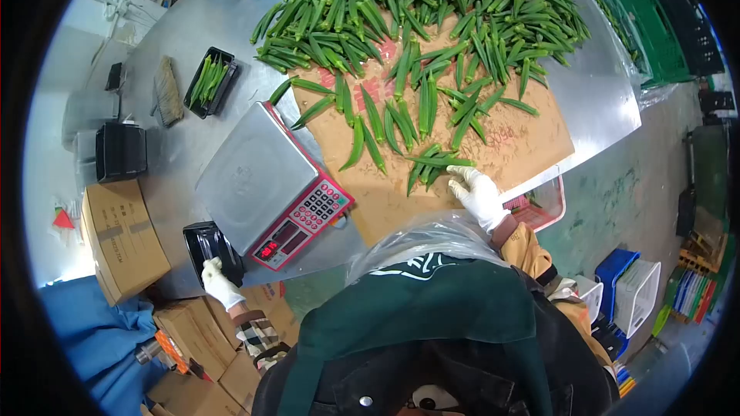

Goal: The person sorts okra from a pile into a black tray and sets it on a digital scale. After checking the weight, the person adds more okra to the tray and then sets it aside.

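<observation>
My left hand [219,283], in a white glove, grips the near edge of an empty black plastic tray [206,243] that rests at the table's front edge beside a weighing scale [262,177]. My right hand [477,196], also gloved, rests on a small bunch of green okra pods [433,165] lying on a brown cardboard sheet [532,142]; its fingers touch the pods' ends. A large heap of okra [416,8] covers the far part of the table.
A black tray filled with okra [210,81] and a brush [168,91] lie at the far left of the metal table [609,92]. Cardboard boxes [123,235] stand to the left. Green crates [655,23] stand on the right, blue and white bins [628,281] on the floor.
</observation>
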Demonstrator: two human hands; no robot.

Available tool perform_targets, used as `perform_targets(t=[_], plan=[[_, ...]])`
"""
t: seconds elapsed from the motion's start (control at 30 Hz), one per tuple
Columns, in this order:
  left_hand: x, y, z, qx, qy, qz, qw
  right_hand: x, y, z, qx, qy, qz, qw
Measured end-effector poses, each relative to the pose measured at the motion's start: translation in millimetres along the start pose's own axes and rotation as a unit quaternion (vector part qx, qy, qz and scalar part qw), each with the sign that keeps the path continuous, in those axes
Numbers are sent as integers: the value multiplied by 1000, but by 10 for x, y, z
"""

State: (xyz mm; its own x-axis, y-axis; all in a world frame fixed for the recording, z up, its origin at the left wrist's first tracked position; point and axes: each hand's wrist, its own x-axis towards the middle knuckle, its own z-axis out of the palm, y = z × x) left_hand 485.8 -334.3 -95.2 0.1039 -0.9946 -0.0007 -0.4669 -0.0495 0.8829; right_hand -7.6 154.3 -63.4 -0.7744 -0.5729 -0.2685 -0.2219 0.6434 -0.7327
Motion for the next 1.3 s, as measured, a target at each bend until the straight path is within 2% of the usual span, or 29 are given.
perform_targets(t=[0.07, 0.1, 0.13, 0.17, 0.2, 0.23, 0.3, 0.33, 0.43, 0.47, 0.57, 0.6, 0.7, 0.73, 0.77, 0.83, 0.87, 0.9, 0.97, 1.03, 1.1, 1.17, 1.23, 1.27, 1.3], plan=[[102, 65, 8, -56, 112, 14, 992, -32, 170, 19, 2, 30, 4, 1000], [78, 113, 33, -33, 101, 53, 993, -21, 223, 13, 2, 43, 3, 999], [30, 229, 98, -10, 91, 91, 992, -14, 140, -59, 27, 24, 62, 997], [-28, 352, 148, 14, 82, 130, 988, 8, 193, -59, 41, 30, 65, 997], [-224, 619, 244, 34, 15, 83, 996, 32, 286, -40, 56, 36, 68, 995], [-263, 588, 304, 71, -16, 100, 992, 47, 306, -36, 72, 43, 73, 994], [-304, 438, 272, 134, -133, 40, 981, 45, 353, -23, 98, 62, 55, 992], [-192, 126, 227, 126, -102, 65, 985, 52, 378, -13, 97, 66, 49, 992], [-81, -97, 151, 30, -89, 13, 995, 25, 207, -71, 47, 54, 53, 996], [-72, -82, 171, 89, -77, 36, 992, 31, 118, -79, 21, 43, 56, 997], [-32, -103, 206, 66, -58, 63, 994, 151, 61, 47, -131, 122, -127, 976], [-52, -73, 210, 83, -48, 78, 992, 211, 43, 96, -132, 126, -156, 971], [-23, 65, 244, 160, 77, 136, 975, 378, 26, 160, -225, 118, -199, 947], [26, 123, 206, 186, 132, 115, 967, 430, 75, 176, -243, 76, -162, 953], [174, 115, 153, 152, 195, 79, 966, 445, 125, 206, -183, 95, -141, 968], [-60, 698, 216, 186, 239, 160, 940, 483, 186, 239, -61, 129, -97, 985], [-196, 981, 301, 162, 216, 197, 942, 514, 26, 92, 203, 8, 95, 974], [-327, 1236, 408, 138, 193, 233, 943, 533, 112, 46, 375, -43, 57, 924], [-542, 1472, 706, 78, 109, 289, 948, 444, -203, -294, 563, -124, 175, 798], [-1019, 1878, 1026, 143, -42, 270, 951, 430, -217, -375, 617, -179, 138, 753], [-1107, 1946, 1144, 283, -132, 450, 836, 436, -206, -406, 654, -209, 119, 718], [-1210, 1992, 1200, 302, -203, 401, 841, 414, -182, -404, 674, -215, 123, 696], [-1407, 2145, 1318, 227, -199, 365, 881, 352, -199, -470, 663, -153, 151, 717], [-1502, 2230, 1392, 221, -196, 375, 879, 338, -190, -511, 656, -122, 164, 726], [-1610, 2313, 1462, 215, -192, 383, 877, 361, 3, -472, 625, -66, 173, 759]])
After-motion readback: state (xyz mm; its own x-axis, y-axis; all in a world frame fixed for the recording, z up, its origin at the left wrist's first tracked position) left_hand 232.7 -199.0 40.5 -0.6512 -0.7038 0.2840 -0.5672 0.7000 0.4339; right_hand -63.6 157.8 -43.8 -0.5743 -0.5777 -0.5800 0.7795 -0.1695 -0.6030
